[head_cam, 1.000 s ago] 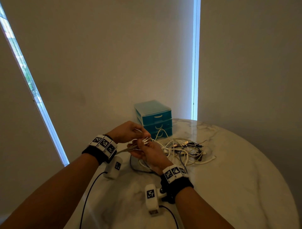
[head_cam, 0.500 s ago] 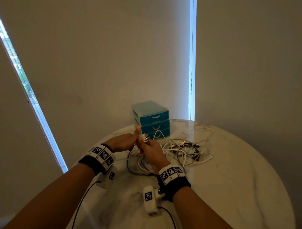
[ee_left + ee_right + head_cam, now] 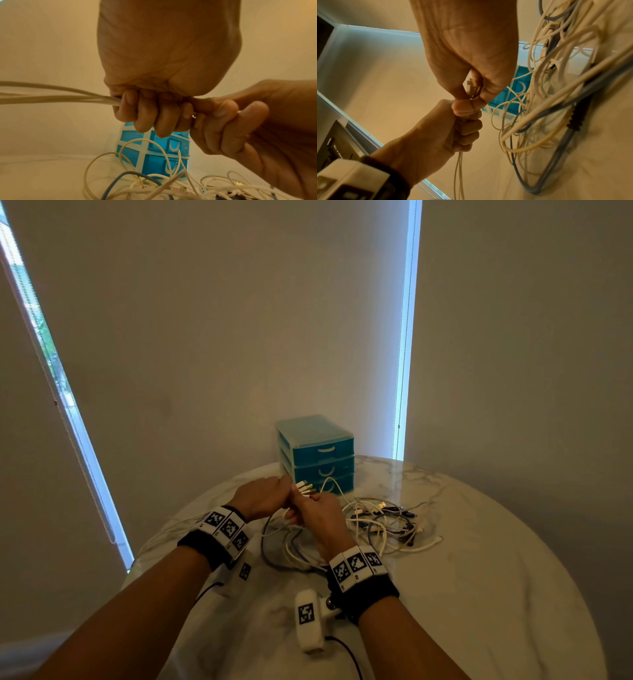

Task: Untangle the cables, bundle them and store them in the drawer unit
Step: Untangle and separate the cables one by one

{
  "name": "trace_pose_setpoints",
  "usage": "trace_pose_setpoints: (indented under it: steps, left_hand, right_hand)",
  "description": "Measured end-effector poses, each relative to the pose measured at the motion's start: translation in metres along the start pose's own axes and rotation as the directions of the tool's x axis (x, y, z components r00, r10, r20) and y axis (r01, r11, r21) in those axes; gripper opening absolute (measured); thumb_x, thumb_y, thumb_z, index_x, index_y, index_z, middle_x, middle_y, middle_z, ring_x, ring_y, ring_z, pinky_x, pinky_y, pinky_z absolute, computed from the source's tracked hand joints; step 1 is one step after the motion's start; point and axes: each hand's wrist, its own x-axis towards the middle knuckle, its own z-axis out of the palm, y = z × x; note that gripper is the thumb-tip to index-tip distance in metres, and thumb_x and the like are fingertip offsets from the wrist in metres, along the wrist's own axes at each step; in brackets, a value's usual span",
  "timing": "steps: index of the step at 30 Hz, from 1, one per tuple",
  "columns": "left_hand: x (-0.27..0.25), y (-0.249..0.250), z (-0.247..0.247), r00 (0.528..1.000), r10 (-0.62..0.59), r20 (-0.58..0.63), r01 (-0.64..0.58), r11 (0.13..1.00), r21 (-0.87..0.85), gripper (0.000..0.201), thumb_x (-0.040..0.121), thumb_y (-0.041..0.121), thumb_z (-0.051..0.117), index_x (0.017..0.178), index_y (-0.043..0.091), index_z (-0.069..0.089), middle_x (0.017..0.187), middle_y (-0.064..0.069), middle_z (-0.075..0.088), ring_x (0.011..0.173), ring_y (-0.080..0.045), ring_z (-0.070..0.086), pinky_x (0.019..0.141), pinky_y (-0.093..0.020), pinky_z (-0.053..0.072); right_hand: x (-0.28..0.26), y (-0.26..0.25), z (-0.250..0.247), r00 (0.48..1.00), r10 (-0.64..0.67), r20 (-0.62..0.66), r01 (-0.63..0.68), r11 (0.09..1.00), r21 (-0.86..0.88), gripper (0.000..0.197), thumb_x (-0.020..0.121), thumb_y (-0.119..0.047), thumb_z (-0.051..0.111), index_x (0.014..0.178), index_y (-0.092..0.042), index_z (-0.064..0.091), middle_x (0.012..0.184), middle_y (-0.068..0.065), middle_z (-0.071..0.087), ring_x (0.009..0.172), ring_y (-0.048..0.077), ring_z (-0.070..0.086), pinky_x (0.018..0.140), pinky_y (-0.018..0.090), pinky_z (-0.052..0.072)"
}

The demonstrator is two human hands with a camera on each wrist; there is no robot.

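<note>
While both hands' fingers still clamp the cable ends (image 3: 305, 488), the left thumb has folded down.

The stretch of the white cable strands (image 3: 56, 96) inside the curled left hand (image 3: 262, 499) is hidden by its fingers (image 3: 127, 106). The right hand (image 3: 320, 517) covers all but the metal tips of the bunched plugs (image 3: 304, 487). In the tangled heap of white, grey and black cables (image 3: 383, 523) on the round marble table (image 3: 479, 594), single cords cannot be followed. The teal plastic three-drawer unit (image 3: 317, 455) has its bottom drawer partly screened by plugs and a cable loop.
</note>
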Motion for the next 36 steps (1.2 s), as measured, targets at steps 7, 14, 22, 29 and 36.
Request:
trace_pose_setpoints:
  steps: [7,14,22,29,36]
  left_hand:
    - [-0.009,0.008,-0.016,0.990,0.084,0.113,-0.067,0.988,-0.142,0.019,0.103,0.007,0.051,0.089,0.019,0.048,0.075,0.001,0.054,0.062,-0.011,0.043,0.059,-0.027,0.034]
    - [-0.007,0.008,-0.012,0.988,0.078,0.134,-0.067,0.994,-0.088,0.008,0.112,0.019,0.042,0.107,0.016,0.047,0.091,-0.006,0.065,0.071,-0.016,0.052,0.070,-0.032,0.041]
    - [-0.005,0.022,-0.014,0.996,0.025,0.090,-0.007,0.981,-0.196,0.034,0.113,0.023,0.032,0.096,0.008,0.057,0.074,-0.006,0.066,0.055,-0.017,0.057,0.052,-0.027,0.046]
    - [0.000,0.024,-0.002,1.000,-0.016,0.015,0.019,0.970,-0.242,0.023,0.112,0.022,0.042,0.115,0.004,0.057,0.113,-0.021,0.069,0.094,-0.034,0.065,0.074,-0.034,0.042]
    - [-0.004,0.021,0.001,0.969,-0.224,0.104,0.152,0.213,-0.965,0.068,0.109,0.069,0.014,0.073,0.022,0.049,0.059,0.006,0.036,0.047,-0.008,0.024,0.042,-0.022,0.019]
  right_hand:
    - [-0.006,-0.016,-0.011,1.000,-0.005,0.019,0.002,0.989,0.148,0.052,0.094,-0.027,0.081,0.132,-0.011,0.048,0.083,0.014,0.076,0.059,0.018,0.070,0.058,0.029,0.058]
    - [-0.004,-0.013,0.004,0.999,-0.014,0.046,0.020,0.989,-0.144,0.041,0.113,-0.050,0.035,0.127,-0.017,0.054,0.108,0.007,0.071,0.082,0.013,0.066,0.070,0.032,0.056]
    - [-0.005,-0.005,0.011,0.980,-0.199,-0.016,0.185,0.934,-0.304,0.025,0.115,-0.035,0.028,0.119,-0.016,0.043,0.103,0.010,0.069,0.093,0.026,0.070,0.089,0.052,0.059]
    - [0.005,-0.038,-0.023,0.999,-0.017,0.041,0.029,0.953,-0.301,0.034,0.110,-0.055,0.038,0.124,-0.023,0.040,0.104,0.005,0.067,0.090,0.019,0.065,0.081,0.040,0.056]
    - [0.007,-0.048,-0.107,0.999,0.048,0.015,-0.032,0.838,-0.545,0.023,0.102,-0.040,0.067,0.111,-0.019,0.066,0.104,0.007,0.076,0.084,0.019,0.073,0.075,0.034,0.061]
